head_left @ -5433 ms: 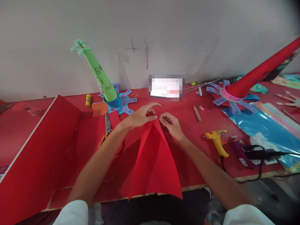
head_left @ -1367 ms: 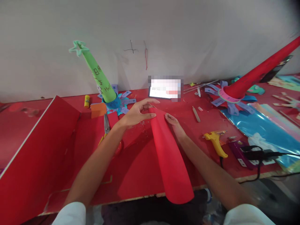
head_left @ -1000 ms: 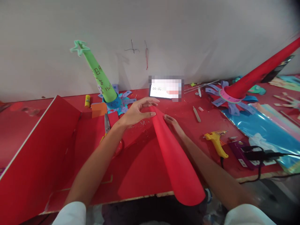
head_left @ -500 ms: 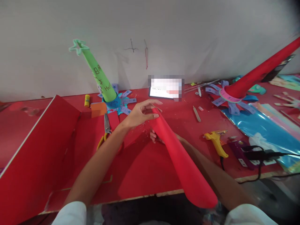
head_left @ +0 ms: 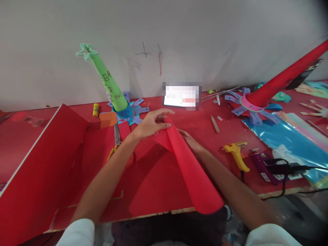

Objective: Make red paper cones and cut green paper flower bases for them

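A long cone of rolled red paper (head_left: 193, 171) slants across the middle, its narrow end away from me and its wide end over the table's front edge. Near the narrow tip, my left hand (head_left: 153, 123) pinches the paper between thumb and fingers. A loose flap of red paper (head_left: 163, 139) sticks out on the cone's left side. My right hand (head_left: 189, 140) is at the cone's right side, close to the tip; its fingertips are partly hidden behind the paper, so its grip is unclear.
Scissors (head_left: 117, 135), a glue stick (head_left: 95, 110) and a green cone (head_left: 109, 80) are at left. A lit screen (head_left: 176, 97) stands at the back. To the right are a yellow glue gun (head_left: 237, 155), a red cone (head_left: 282, 77) and blue film (head_left: 271, 136). A red board (head_left: 43, 164) leans at far left.
The cone's wide end has swung left and a paper flap now shows beside it. My right hand has moved from under the cone to its right side.
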Demonstrator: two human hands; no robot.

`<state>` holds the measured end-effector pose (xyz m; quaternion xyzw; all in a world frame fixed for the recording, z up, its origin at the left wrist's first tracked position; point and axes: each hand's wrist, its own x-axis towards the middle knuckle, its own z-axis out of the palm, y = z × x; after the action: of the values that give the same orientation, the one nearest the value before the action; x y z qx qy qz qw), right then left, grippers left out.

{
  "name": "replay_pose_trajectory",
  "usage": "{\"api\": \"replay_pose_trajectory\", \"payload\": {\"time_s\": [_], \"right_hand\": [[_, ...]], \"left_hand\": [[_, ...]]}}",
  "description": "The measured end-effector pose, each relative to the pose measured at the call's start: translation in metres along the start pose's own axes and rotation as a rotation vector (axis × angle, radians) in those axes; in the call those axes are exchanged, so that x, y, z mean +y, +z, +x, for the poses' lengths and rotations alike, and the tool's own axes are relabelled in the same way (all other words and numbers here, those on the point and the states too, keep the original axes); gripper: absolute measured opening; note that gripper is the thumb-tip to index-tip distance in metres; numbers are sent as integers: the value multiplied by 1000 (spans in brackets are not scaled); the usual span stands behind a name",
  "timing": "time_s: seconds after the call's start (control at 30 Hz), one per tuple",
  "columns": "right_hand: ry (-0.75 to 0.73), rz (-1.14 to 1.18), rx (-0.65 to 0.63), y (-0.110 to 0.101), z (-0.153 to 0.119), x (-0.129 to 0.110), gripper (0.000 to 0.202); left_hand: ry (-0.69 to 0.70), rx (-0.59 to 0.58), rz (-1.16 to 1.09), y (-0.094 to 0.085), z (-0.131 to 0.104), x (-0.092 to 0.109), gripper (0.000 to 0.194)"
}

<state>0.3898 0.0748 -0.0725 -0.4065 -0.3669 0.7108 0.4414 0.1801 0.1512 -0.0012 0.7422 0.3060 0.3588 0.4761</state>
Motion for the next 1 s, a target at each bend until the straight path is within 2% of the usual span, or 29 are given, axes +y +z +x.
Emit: {"api": "replay_pose_trajectory", "payload": {"time_s": [0.1, 0.17, 0.23, 0.37, 0.5, 0.57, 0.67, 0.87, 1.0], "right_hand": [[29, 62, -46, 5, -8, -15, 55], [65, 30, -156, 7, -15, -21, 65], [102, -14, -242, 9, -19, -23, 75], [118, -4, -270, 7, -18, -21, 70], [87, 37, -352, 2, -13, -20, 63], [76, 59, -391, 1, -12, -20, 62], [61, 84, -429, 2, -13, -21, 61], [28, 93, -454, 2, -11, -18, 56], [-6, 104, -416, 4, -13, -16, 63]], "left_hand": [[-7, 60, 102, -9, 2, -5, 41], [-7, 99, 158, -13, 3, -10, 41], [-14, 87, 185, -17, 4, -15, 43], [-48, -54, 184, -33, 0, -12, 42], [-72, -287, 111, -53, -8, 8, 51], [-43, -342, 114, -57, -11, 16, 52], [-5, -318, 139, -52, -12, 19, 52], [-54, -149, 99, -30, -5, 0, 43], [-62, -69, 117, -30, -2, -6, 33]]}}
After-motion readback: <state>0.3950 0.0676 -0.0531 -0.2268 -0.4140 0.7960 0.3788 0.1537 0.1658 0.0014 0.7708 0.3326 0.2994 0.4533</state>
